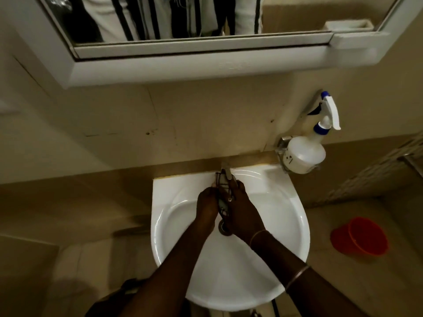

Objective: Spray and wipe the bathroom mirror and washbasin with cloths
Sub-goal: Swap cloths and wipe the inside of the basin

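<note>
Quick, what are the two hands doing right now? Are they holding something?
Left hand: grips the cloth over the washbasin.
Right hand: grips the same cloth, just below the tap.

A white-framed mirror (160,17) hangs above the glossy white washbasin (274,213), a dark bunched cloth (221,202) is over its bowl, and a white spray bottle (304,156) stands upright just beside its back right corner.

Spray bottle (305,156) sits in a wall rack (282,145), orange bucket (359,236) on the floor (343,282).
</note>
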`<act>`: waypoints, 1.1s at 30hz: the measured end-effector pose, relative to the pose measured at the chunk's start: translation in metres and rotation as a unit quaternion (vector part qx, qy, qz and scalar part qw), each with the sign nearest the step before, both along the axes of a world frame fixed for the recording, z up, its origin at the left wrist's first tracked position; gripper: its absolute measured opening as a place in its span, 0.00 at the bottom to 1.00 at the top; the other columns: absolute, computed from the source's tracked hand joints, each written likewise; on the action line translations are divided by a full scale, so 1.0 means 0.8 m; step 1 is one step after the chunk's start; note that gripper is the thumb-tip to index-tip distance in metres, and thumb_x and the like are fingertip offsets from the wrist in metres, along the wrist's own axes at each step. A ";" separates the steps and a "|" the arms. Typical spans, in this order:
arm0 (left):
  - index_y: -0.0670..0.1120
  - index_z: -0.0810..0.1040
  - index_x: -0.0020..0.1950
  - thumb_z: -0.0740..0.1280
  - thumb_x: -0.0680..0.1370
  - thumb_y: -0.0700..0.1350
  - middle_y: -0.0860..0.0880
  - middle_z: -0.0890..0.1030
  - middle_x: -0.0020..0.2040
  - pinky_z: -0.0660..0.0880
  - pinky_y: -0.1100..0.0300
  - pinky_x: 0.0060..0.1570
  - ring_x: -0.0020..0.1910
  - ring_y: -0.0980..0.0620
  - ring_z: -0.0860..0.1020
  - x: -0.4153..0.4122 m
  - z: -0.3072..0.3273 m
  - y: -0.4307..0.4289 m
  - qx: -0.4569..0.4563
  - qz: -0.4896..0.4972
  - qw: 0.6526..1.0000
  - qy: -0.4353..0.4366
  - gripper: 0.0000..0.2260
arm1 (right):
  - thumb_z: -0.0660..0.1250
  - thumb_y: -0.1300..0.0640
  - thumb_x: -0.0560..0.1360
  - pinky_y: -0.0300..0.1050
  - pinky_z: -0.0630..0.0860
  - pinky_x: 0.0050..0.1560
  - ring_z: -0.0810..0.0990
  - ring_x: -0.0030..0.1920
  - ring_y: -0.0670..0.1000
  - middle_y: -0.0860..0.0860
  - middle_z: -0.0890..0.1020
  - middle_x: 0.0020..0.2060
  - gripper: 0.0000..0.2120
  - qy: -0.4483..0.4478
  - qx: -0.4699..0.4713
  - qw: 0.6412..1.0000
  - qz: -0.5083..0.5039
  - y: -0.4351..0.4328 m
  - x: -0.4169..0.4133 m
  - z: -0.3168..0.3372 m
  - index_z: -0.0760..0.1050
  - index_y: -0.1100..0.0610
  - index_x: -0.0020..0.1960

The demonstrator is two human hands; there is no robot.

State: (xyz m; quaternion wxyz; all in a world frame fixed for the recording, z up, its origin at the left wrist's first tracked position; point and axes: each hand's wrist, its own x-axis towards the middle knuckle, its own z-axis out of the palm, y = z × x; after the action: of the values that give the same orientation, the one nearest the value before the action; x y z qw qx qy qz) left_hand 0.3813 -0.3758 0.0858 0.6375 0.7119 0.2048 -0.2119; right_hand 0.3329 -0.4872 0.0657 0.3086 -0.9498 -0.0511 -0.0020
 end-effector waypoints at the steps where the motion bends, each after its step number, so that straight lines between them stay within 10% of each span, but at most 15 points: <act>1: 0.45 0.82 0.50 0.58 0.87 0.48 0.43 0.85 0.49 0.80 0.49 0.55 0.51 0.43 0.84 -0.007 -0.001 0.000 -0.011 0.005 1.000 0.002 0.15 | 0.75 0.59 0.72 0.50 0.81 0.63 0.64 0.77 0.60 0.54 0.52 0.81 0.44 -0.008 0.000 1.000 -0.008 0.004 -0.007 -0.006 0.58 0.45 0.81; 5: 0.46 0.82 0.48 0.59 0.87 0.48 0.46 0.86 0.45 0.80 0.54 0.49 0.48 0.45 0.84 -0.038 -0.014 0.001 -0.044 0.029 0.998 0.045 0.15 | 0.73 0.66 0.73 0.48 0.78 0.65 0.53 0.82 0.61 0.54 0.44 0.83 0.49 -0.032 -0.001 0.999 -0.012 0.017 -0.041 -0.039 0.48 0.44 0.84; 12: 0.42 0.83 0.47 0.62 0.85 0.45 0.43 0.86 0.43 0.76 0.61 0.33 0.39 0.47 0.82 -0.073 -0.043 0.008 -0.023 0.022 0.994 0.108 0.13 | 0.66 0.60 0.81 0.46 0.83 0.54 0.79 0.66 0.60 0.58 0.46 0.82 0.44 0.022 -0.011 0.999 -0.030 0.023 -0.090 -0.063 0.39 0.47 0.83; 16: 0.41 0.82 0.46 0.61 0.86 0.44 0.42 0.85 0.42 0.76 0.60 0.34 0.39 0.46 0.82 -0.083 -0.038 0.030 -0.023 0.078 0.993 0.087 0.14 | 0.60 0.56 0.85 0.51 0.78 0.65 0.75 0.71 0.59 0.51 0.41 0.79 0.44 0.042 0.001 0.999 0.009 0.047 -0.081 -0.036 0.25 0.38 0.76; 21: 0.48 0.82 0.53 0.60 0.86 0.44 0.48 0.85 0.50 0.80 0.62 0.48 0.48 0.50 0.82 -0.010 -0.015 0.055 -0.008 0.090 0.996 -0.013 0.10 | 0.54 0.53 0.86 0.47 0.69 0.72 0.59 0.80 0.55 0.53 0.40 0.83 0.32 0.058 0.011 0.998 -0.023 0.080 0.019 -0.024 0.39 0.45 0.83; 25: 0.47 0.84 0.59 0.63 0.83 0.41 0.48 0.85 0.56 0.79 0.51 0.62 0.56 0.47 0.83 0.039 -0.015 0.064 0.016 0.055 0.997 -0.043 0.10 | 0.63 0.62 0.79 0.61 0.64 0.77 0.61 0.79 0.66 0.66 0.60 0.79 0.34 -0.032 -0.130 0.989 -0.066 0.098 0.069 -0.039 0.55 0.64 0.82; 33: 0.46 0.83 0.64 0.60 0.86 0.41 0.48 0.83 0.64 0.71 0.60 0.64 0.65 0.48 0.79 0.023 -0.050 0.124 0.194 0.058 0.969 -0.143 0.13 | 0.63 0.46 0.81 0.63 0.55 0.79 0.61 0.79 0.67 0.65 0.63 0.78 0.37 -0.042 -0.166 0.983 -0.071 0.112 0.075 -0.073 0.52 0.61 0.82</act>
State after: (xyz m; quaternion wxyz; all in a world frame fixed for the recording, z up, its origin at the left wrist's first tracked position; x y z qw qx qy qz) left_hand 0.4000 -0.2769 0.0454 0.5211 0.8317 0.1898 -0.0273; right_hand 0.3930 -0.3979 0.0076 0.1430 -0.9882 0.0035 -0.0556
